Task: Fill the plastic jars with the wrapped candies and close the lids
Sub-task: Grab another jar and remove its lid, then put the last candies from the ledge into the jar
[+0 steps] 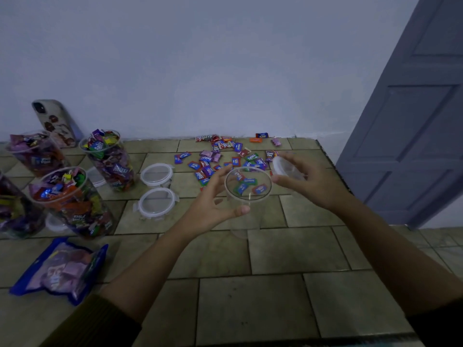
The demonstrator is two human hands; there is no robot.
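Observation:
An empty clear plastic jar (246, 196) stands upright in the middle of the tiled surface. My left hand (213, 204) curls round its left side, thumb on the near wall. Just right of the jar's rim, my right hand (308, 181) holds a clear round lid (281, 166), tilted. Loose wrapped candies (225, 156) lie scattered behind the jar, toward the wall. Several jars filled with candies (110, 159) (72, 201) stand open at the left.
Two clear lids (156, 174) (156, 202) lie flat between the filled jars and the empty one. A blue candy bag (60, 269) lies at the front left. A phone (56, 121) leans on the wall. The surface's edge and a door (413, 121) are on the right.

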